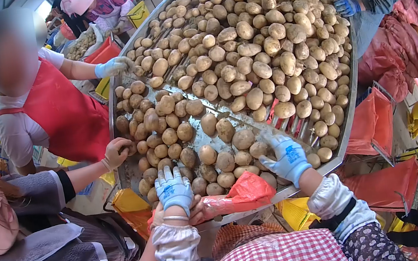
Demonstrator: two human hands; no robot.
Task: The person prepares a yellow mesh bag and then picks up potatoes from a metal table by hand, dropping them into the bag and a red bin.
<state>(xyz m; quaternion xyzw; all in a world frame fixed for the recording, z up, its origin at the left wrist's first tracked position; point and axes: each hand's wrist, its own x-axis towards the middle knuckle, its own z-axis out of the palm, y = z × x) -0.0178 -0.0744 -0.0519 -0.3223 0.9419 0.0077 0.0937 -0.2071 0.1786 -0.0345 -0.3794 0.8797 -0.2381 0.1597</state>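
My left hand [173, 191], in a white and light-blue glove, lies over the potatoes at the near edge of the metal sorting table [347, 143]. Its fingers are spread and hold nothing. My right hand [286, 158], gloved alike, rests against potatoes near the right part of the same edge. Its fingers are stretched out beside a potato [259, 149], with no grip on it. Between my hands a red plastic bag [249, 191] lies on the table's rim. A co-worker's hand [197, 210] touches the bag's left end, partly hidden under my left wrist.
A large heap of potatoes [246, 32] covers the far side, behind a metal divider bar [243, 124]. Co-workers stand at the left and far right, one gloved hand [114, 66] at the left rim. Red crates [373, 121] and red mesh sacks [396, 53] stand at the right.
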